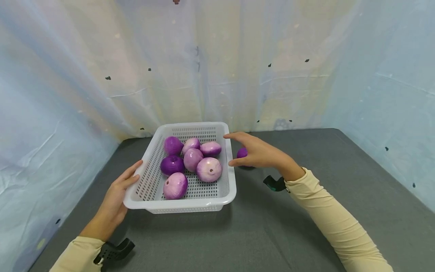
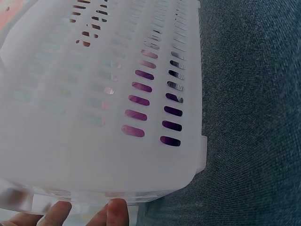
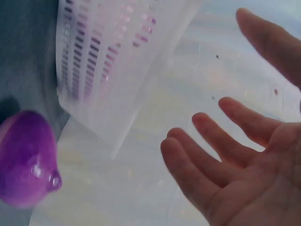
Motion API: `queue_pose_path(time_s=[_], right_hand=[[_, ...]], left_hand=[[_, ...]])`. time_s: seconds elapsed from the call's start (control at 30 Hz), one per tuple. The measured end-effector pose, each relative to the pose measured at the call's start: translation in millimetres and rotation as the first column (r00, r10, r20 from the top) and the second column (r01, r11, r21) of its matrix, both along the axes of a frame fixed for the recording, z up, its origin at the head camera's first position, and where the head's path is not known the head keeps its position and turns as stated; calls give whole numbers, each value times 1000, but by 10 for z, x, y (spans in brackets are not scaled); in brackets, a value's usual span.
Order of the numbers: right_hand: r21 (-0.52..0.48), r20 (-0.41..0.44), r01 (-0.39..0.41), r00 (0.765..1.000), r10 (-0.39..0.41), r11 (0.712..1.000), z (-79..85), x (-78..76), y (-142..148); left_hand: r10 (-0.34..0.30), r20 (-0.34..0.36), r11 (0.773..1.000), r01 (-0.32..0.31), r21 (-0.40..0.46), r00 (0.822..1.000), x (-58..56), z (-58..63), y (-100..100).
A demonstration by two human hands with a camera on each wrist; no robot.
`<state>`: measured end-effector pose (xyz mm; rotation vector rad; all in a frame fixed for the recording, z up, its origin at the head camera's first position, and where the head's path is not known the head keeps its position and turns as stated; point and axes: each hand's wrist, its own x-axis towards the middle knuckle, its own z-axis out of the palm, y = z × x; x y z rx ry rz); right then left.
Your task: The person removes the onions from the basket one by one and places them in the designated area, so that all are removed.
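A white slotted plastic basket [image 1: 183, 204] sits on the dark cloth-covered table with several shiny purple onions [image 1: 192, 159] inside, some deep purple and others paler. At its left rim, my left hand [image 1: 113, 196] grips the edge; the left wrist view shows fingertips [image 2: 117, 212] by the basket's outer wall. My right hand [image 1: 259, 150] hovers at the right rim, thumb and fingers spread wide, holding nothing. In the right wrist view its fingers stand apart from the basket wall. One more deep purple onion [image 3: 28, 160] lies on the table right of the basket, partly hidden behind this hand in the head view.
Pale patterned curtains [image 1: 217, 68] hang behind the table and along both sides. The dark grey tabletop [image 1: 340, 181] stretches to the right and in front of the basket. A black wrist mount [image 1: 115, 251] is on each arm.
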<state>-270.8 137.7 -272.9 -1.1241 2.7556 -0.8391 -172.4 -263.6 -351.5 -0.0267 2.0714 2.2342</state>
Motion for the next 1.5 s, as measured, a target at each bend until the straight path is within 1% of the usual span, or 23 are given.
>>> queue_pose_path(time_s=[0.17,0.23,0.33,0.4,0.53,0.6,0.7,0.83,0.93,1.13,1.23,1.3,1.37,1.5], right_hand=[[6,35,-76,996,76,997,-59,9,-200],[8,52,-131,990,130,991,-92,-5,-298],[52,54,-202,979,199,978,-134,-41,-430],[106,29,-235,972,233,966,-159,-78,-506],[201,-27,-257,963,267,945,-197,-137,-615],[222,-51,-256,961,273,941,-211,-155,-653],[232,-64,-248,961,269,941,-211,-151,-687],[218,-15,-227,972,236,949,-223,-116,-705],[189,24,-229,973,228,955,-235,-86,-709],[159,-21,-264,963,270,951,-246,-36,-707],[179,6,-249,968,252,952,-243,-5,-703],[225,26,-239,971,239,945,-246,9,-708],[275,32,-245,969,246,930,-241,26,-720],[342,34,-288,955,295,894,-250,62,-756]], left_hand=[[7,13,1000,-7,-9,1000,16,6,3],[13,21,1000,-12,-8,1000,27,8,3],[12,23,1000,-12,-7,1000,35,10,1],[6,20,1000,-6,-4,1000,33,15,-2],[-3,4,1000,3,-4,1000,20,27,-23],[-3,-7,1000,3,-7,1000,21,28,-37],[-8,-20,1000,8,-12,1000,26,25,-53],[-20,-21,1000,20,-6,1000,21,16,-46],[-20,-14,1000,20,-5,1000,7,9,-28],[-10,-4,1000,10,-5,1000,4,1,-8],[-11,3,1000,11,1,1000,5,-3,-8],[-11,12,1000,11,-2,1000,-1,-6,-15],[-9,13,1000,9,-10,1000,-8,0,-20],[-3,11,1000,3,-20,1000,-20,8,-22]])
